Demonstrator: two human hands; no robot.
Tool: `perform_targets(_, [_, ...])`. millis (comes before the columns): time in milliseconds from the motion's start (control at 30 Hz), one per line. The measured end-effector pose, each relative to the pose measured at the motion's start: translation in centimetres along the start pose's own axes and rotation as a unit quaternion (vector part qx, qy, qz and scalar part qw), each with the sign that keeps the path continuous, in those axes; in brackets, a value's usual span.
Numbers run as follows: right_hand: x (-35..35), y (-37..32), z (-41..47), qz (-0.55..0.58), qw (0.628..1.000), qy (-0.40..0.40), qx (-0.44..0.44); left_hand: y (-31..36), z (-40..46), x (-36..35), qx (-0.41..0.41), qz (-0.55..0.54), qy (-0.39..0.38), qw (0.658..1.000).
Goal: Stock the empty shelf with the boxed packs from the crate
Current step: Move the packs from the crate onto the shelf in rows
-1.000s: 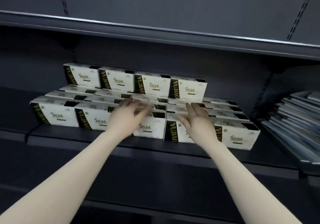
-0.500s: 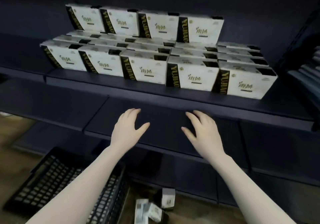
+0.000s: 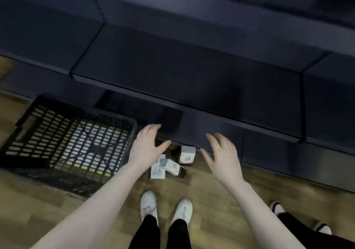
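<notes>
Your left hand [image 3: 148, 147] and your right hand [image 3: 222, 156] hang with spread fingers and hold nothing, both above the three boxed packs [image 3: 172, 164] on the wooden floor [image 3: 48, 200]. These packs lie just to the right of the black crate [image 3: 63, 143], below the dark shelf [image 3: 192, 72].

Both bare forearms reached forward and down from the near edge, converging slightly toward the middle. The left hand [image 3: 148, 147] was held palm down, fingers straight and close together, thumb spread out to the right. The right hand [image 3: 222, 156] hung just right of it, well apart, palm down too, fingers loosely spread and slightly bent, thumb pointing left. Neither hand held anything. Below, between the arms, stood two dark trouser legs ending in white shoes [image 3: 166, 207].
</notes>
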State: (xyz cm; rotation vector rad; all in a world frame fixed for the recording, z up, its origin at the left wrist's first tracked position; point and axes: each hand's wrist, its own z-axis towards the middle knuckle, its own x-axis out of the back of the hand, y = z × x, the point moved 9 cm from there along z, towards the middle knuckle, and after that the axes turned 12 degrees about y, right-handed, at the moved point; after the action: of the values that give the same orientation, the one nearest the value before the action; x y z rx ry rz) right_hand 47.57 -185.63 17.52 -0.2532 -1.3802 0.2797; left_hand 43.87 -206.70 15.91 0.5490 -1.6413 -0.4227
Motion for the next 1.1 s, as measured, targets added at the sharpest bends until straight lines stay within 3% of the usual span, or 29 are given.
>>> perform_targets(300, [-11.5, 4.8, -4.5, -0.007, 0.999, -0.022, -0.034, -10.4, -1.0, -13.8, 0.061, 0.023, -0.087, 0.994])
perform_targets(567, [-21.8, 11.7, -9.7, -0.035, 0.988, -0.107, -0.103, -19.2, -2.1, -27.0, 0.071, 0.073, -0.156, 0.982])
perform_targets(833, [-28.4, 17.5, -13.6, -0.041, 0.99, -0.04, -0.131, -22.6, 0.0, -39.0, -0.089, 0.204, -0.207, 0.953])
perform_targets(1100, [-34.9, 21.9, -16.7, -0.019, 0.984, -0.033, -0.171, -24.9, 1.8, -49.9, -0.273, 0.343, -0.24, 0.866])
